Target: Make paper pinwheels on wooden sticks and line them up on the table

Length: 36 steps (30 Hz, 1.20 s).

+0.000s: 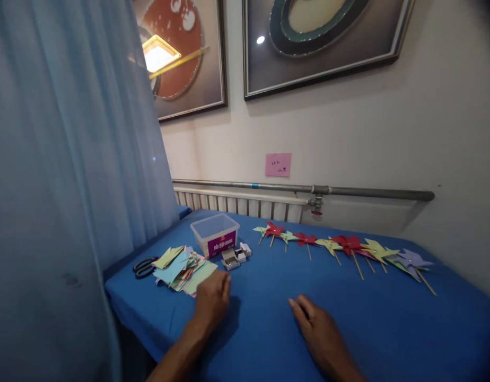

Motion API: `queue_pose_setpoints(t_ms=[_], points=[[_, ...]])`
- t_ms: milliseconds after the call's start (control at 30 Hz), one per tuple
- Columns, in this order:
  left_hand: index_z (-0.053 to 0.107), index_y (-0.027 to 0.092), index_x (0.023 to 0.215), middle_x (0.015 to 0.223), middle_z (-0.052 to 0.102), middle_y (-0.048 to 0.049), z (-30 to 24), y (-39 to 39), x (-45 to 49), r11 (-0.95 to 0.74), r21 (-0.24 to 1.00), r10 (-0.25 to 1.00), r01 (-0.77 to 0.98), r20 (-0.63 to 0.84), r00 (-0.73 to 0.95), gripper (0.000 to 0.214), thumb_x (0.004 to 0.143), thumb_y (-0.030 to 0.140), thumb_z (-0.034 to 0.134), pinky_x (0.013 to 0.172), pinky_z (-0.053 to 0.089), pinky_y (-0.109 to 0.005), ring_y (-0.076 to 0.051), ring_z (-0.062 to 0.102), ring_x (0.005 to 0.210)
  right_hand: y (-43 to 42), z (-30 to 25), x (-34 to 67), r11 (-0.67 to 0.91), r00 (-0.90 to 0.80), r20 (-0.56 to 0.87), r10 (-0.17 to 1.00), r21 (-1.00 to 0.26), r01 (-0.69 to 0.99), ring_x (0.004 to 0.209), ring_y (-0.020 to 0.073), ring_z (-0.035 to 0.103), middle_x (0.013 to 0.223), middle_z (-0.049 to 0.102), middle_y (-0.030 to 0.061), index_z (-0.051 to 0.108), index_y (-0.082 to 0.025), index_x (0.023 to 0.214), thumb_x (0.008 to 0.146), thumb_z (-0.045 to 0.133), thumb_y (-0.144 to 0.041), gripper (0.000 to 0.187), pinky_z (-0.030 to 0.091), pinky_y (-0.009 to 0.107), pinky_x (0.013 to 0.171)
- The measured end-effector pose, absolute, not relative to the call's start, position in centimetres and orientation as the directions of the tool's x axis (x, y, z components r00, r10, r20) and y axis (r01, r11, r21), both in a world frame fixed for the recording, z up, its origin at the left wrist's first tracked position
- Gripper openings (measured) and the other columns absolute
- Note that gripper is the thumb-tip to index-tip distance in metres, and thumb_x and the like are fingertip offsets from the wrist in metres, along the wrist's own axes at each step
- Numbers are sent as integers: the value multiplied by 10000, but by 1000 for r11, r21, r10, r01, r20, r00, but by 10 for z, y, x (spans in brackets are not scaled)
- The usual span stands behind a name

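My left hand (pixel 213 298) is curled into a loose fist at the near right edge of a pile of coloured paper pieces (pixel 175 268); nothing shows in it. On the blue cloth to the right, my right hand (pixel 320 331) has its fingers folded together, with no object visible in them. Black-handled scissors (pixel 145 267) lie left of the papers. Beyond my left hand are small open boxes (pixel 234 258) and a clear plastic tub (pixel 223 244) with a purple label. A row of paper pinwheels on sticks (pixel 350 244) runs along the far right side.
A blue cloth (pixel 264 329) covers the table. Behind it are a white radiator (pixel 229 202) and a grey pipe (pixel 364 193) with a valve. A light blue curtain (pixel 66 159) hangs at the left. A pink note (pixel 278 164) and framed pictures (pixel 316 74) are on the wall.
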State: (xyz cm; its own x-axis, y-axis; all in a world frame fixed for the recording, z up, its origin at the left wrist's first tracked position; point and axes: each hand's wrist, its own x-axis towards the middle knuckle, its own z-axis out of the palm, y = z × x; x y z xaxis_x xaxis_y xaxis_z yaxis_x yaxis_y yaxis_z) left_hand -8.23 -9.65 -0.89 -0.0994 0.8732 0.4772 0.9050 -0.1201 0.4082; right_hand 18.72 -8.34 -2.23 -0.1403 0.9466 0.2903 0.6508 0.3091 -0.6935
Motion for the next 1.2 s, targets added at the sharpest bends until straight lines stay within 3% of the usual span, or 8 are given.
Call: queue_pose_setpoints(t_ms=[100, 200, 400, 600, 800, 900, 1000, 1200], points=[[715, 192, 1057, 1049, 741, -105, 7, -100, -146, 144, 359, 787, 922, 524, -327, 409, 1049, 314, 324, 881, 450, -302, -217, 661, 959, -84, -25, 183, 345, -174, 306, 936, -698, 627, 547, 166, 491, 565, 496, -31, 368, -265, 637, 941, 370, -562, 426, 364, 283, 567], [710, 157, 1129, 1172, 730, -149, 25, -93, -209, 399, 271, 753, 876, 448, -482, 425, 1034, 280, 315, 939, 438, -318, -249, 649, 1102, -84, -28, 178, 374, -200, 322, 925, -693, 617, 527, 163, 493, 549, 510, -31, 391, -263, 632, 942, 383, -542, 418, 368, 286, 564], [725, 121, 1066, 1166, 748, -207, 33, -72, -252, 442, 106, 878, 891, 149, -454, 400, 989, 391, 440, 896, 452, -373, -328, 683, 1108, -84, -28, 179, 381, -206, 324, 923, -697, 607, 533, 159, 491, 549, 524, -28, 391, -260, 631, 937, 390, -543, 417, 370, 274, 552], [752, 160, 978, 1097, 776, -177, 23, -71, -243, 477, 27, 856, 879, 213, -471, 427, 1007, 245, 334, 848, 450, -348, -295, 712, 1024, -85, -23, 180, 346, -192, 289, 938, -720, 602, 550, 174, 506, 573, 546, -15, 394, -263, 625, 922, 401, -536, 403, 384, 281, 556], [767, 176, 961, 998, 787, -136, 27, -78, -245, 470, 236, 845, 850, 158, -511, 405, 988, 388, 423, 717, 424, -313, -284, 712, 927, -85, -24, 179, 344, -198, 283, 939, -720, 603, 568, 176, 518, 584, 548, -15, 390, -261, 634, 920, 395, -532, 394, 387, 282, 577], [767, 158, 887, 924, 782, -133, 27, -79, -248, 429, 335, 854, 839, 153, -497, 430, 992, 365, 405, 698, 409, -310, -271, 708, 858, -85, -23, 179, 335, -204, 266, 942, -718, 611, 560, 173, 504, 573, 523, -21, 383, -261, 634, 920, 386, -537, 397, 377, 284, 575], [765, 152, 987, 987, 786, -133, 26, -81, -251, 410, 419, 813, 810, 235, -532, 395, 987, 320, 406, 740, 420, -310, -273, 706, 920, -85, -23, 180, 327, -205, 255, 945, -726, 605, 549, 170, 485, 563, 504, -26, 381, -262, 635, 916, 383, -551, 403, 363, 285, 568], [730, 179, 1020, 988, 773, -109, 33, -85, -255, 254, 715, 462, 652, 502, -731, 370, 953, 383, 429, 786, 465, -308, -255, 684, 917, -86, -23, 180, 318, -199, 248, 948, -740, 593, 574, 172, 472, 584, 483, -27, 383, -260, 646, 919, 384, -569, 413, 363, 293, 587]])
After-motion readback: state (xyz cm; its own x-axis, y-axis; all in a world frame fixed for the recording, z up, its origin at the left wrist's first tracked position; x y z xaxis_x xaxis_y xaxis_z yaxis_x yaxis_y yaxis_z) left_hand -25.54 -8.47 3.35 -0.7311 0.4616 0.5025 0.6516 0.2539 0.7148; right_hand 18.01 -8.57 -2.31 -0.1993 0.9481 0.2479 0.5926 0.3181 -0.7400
